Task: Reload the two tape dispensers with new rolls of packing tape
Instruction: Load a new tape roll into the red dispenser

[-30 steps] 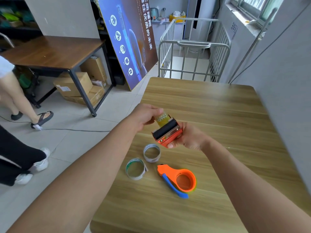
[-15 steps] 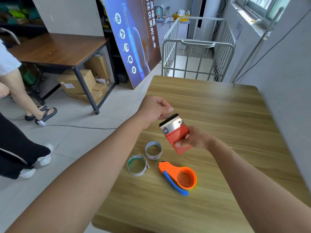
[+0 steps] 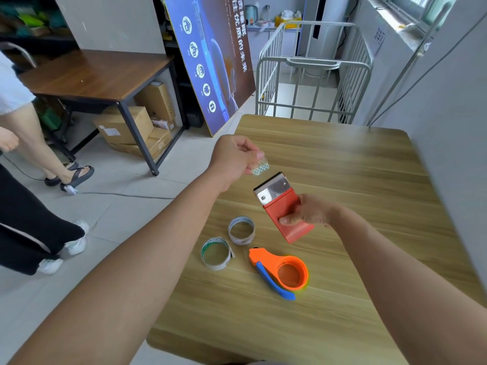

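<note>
My right hand [image 3: 308, 213] grips a red tape dispenser [image 3: 286, 210] with a toothed metal blade, held above the wooden table [image 3: 342, 167], blade end pointing up and away. Just beyond the blade, my left hand [image 3: 234, 159] pinches a small torn piece of printed tape [image 3: 260, 168]. On the table below lie two near-empty tape roll cores: a green-edged one [image 3: 216, 252] and a grey-edged one [image 3: 241, 230]. An orange dispenser with a blue handle [image 3: 282, 272] lies flat to their right.
The table's left edge [image 3: 200, 233] drops to a tiled floor where two people stand at the far left. A dark desk [image 3: 87, 75] with cardboard boxes underneath, a leaning poster board [image 3: 210, 61] and a metal cage cart [image 3: 311, 83] stand behind. A wall [image 3: 453, 154] runs along the right.
The red dispenser turned so its flat back and blade face me and dropped slightly. My left hand pulled away from it, up and left, with the torn tape piece pinched in its fingers.
</note>
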The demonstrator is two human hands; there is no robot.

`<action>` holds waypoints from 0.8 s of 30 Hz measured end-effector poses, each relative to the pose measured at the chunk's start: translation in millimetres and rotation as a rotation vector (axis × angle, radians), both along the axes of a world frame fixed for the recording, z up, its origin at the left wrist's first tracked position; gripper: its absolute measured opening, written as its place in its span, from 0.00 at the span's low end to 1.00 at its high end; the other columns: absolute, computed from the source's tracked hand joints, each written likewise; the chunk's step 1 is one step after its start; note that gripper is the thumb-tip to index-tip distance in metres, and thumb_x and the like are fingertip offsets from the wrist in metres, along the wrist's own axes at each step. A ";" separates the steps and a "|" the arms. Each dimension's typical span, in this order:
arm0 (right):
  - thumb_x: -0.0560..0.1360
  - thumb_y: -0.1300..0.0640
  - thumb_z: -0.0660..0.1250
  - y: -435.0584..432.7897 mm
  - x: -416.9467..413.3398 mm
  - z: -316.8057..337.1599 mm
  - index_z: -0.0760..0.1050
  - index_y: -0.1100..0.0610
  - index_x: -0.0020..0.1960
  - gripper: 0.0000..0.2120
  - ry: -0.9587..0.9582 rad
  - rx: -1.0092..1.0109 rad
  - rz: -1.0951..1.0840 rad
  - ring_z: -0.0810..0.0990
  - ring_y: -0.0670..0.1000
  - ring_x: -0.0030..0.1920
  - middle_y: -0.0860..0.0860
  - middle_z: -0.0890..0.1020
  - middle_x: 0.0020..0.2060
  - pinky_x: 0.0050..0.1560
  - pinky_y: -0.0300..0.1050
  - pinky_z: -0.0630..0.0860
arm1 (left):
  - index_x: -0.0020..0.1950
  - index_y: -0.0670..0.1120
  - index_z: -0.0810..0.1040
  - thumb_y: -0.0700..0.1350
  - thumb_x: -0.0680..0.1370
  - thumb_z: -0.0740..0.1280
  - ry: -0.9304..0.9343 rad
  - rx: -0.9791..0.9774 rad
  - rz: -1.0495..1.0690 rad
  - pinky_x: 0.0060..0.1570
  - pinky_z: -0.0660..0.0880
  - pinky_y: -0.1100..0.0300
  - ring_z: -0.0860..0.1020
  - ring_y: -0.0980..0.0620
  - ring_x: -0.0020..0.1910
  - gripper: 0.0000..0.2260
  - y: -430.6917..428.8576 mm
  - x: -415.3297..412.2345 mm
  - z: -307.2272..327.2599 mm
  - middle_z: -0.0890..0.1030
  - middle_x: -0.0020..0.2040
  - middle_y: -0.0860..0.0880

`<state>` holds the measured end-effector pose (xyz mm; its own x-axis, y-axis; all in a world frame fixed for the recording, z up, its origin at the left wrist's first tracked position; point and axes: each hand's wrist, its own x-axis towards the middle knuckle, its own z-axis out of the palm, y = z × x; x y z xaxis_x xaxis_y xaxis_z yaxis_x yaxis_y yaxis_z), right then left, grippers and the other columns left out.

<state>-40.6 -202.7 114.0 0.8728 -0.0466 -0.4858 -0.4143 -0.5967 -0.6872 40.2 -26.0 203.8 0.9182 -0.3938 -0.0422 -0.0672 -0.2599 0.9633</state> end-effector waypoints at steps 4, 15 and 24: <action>0.66 0.52 0.77 7.2 0.7 2.4 0.78 0.55 0.57 0.21 0.065 -0.071 0.050 0.78 0.53 0.55 0.53 0.82 0.53 0.61 0.45 0.69 | 0.35 0.44 0.76 0.35 0.72 0.70 -0.089 0.059 -0.099 0.30 0.76 0.63 0.74 0.53 0.30 0.08 -4.3 -7.1 5.2 0.76 0.31 0.47; 0.66 0.57 0.76 15.6 -11.3 -7.9 0.80 0.61 0.53 0.17 0.132 0.104 -0.136 0.79 0.61 0.56 0.59 0.83 0.52 0.64 0.54 0.72 | 0.37 0.41 0.79 0.36 0.71 0.72 -0.156 0.098 -0.055 0.33 0.75 0.60 0.74 0.51 0.31 0.04 3.1 -5.4 1.0 0.76 0.31 0.46; 0.65 0.52 0.76 23.4 -10.9 -6.1 0.76 0.61 0.55 0.23 0.109 0.235 -0.461 0.80 0.59 0.53 0.58 0.82 0.51 0.60 0.55 0.74 | 0.44 0.43 0.83 0.38 0.74 0.68 -0.356 0.307 -0.176 0.40 0.69 0.66 0.75 0.57 0.39 0.04 -14.8 -26.7 -33.4 0.79 0.40 0.52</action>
<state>-51.6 -179.4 107.9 0.7310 -0.2926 -0.6165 -0.6742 -0.1706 -0.7185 13.6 -40.8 170.4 0.8172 -0.5629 0.1236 -0.4466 -0.4830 0.7531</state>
